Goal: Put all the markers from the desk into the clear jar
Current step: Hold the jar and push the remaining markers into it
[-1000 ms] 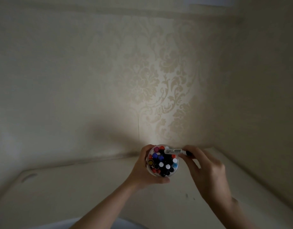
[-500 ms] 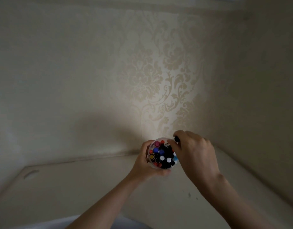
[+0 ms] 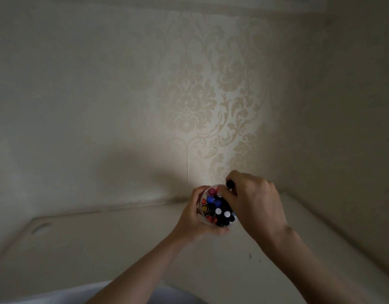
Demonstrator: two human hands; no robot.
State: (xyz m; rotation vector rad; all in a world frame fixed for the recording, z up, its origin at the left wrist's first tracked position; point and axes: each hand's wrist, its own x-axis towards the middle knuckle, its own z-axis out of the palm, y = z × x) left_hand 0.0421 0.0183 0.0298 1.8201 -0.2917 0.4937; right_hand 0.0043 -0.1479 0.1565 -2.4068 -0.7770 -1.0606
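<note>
The right hand (image 3: 255, 205) has its grip pinched on one black-capped marker (image 3: 230, 184), tip-down at the rim of the single clear round jar (image 3: 201, 213) — its barrel hidden behind the fingers. The left hand (image 3: 194, 224) wraps the jar above the cream tabletop (image 3: 101, 249). Inside, roughly fifteen coloured marker caps (image 3: 218, 210) crowd together — too packed to count surely.

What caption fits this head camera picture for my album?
Left hand holds the jar while right hand pushes in a black-capped marker.
</note>
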